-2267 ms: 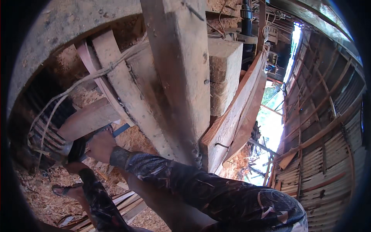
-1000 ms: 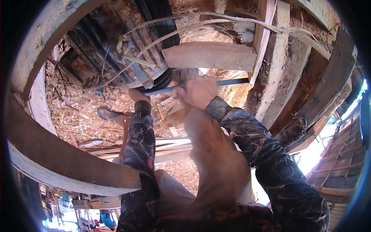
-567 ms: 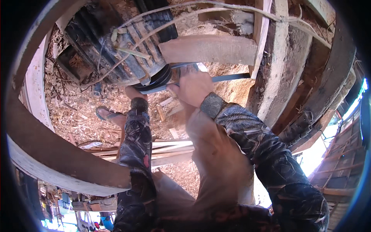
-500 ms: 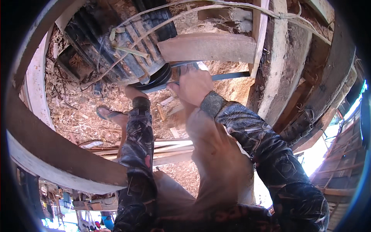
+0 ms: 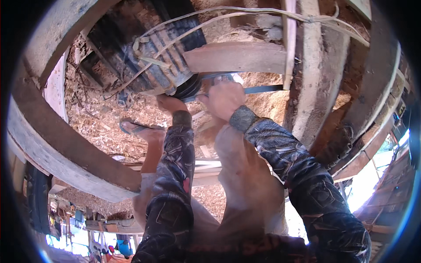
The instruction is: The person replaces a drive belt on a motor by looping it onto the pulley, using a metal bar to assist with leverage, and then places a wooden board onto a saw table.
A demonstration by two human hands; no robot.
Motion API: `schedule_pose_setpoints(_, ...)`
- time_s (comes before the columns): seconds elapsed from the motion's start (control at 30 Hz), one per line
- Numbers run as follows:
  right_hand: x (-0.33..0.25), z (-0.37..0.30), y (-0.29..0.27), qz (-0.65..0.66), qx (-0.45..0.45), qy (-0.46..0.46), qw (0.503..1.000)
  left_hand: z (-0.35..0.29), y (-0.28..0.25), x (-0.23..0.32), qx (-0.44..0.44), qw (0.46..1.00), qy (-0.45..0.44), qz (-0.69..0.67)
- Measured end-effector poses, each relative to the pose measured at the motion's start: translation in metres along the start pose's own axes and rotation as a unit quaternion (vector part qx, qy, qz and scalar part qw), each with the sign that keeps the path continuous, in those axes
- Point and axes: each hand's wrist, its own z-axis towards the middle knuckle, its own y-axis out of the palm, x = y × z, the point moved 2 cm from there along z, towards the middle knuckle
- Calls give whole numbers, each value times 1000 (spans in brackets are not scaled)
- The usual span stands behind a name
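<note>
A dark drive belt (image 5: 263, 90) runs from a black grooved pulley (image 5: 189, 88) off to the right. The pulley sits on the end of a grimy ribbed motor (image 5: 155, 61). My right hand (image 5: 226, 100) is closed around the belt just right of the pulley, its knuckles up and its thumb toward the pulley. Against the near lower side of the pulley lies my left hand (image 5: 172, 104). Its fingers are mostly hidden there, so their grip does not show.
A short wooden beam (image 5: 237, 57) crosses just beyond the belt. Thin cord (image 5: 228, 15) loops over the motor. Curved timber (image 5: 83, 153) sweeps round the left, and heavy planks (image 5: 309, 74) stand at the right. Wood shavings (image 5: 96, 118) cover the ground around my sandalled foot (image 5: 140, 128).
My left hand has moved right along the near side of the pulley. The right hand keeps its hold on the belt. The view has shifted slightly.
</note>
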Motion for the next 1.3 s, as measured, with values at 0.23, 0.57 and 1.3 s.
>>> schedule_pose_setpoints(0.23,-26,10,5,61,-26,-29,997,40,-15,-30,-101,951,-173,-235)
schedule_pose_setpoints(0.57,-1,-4,10,-44,196,-41,979,73,-17,-60,-239,875,-296,-300)
schedule_pose_setpoints(1.3,26,-26,-19,-9,-5,28,1000,48,-30,-47,-23,968,-241,-63)
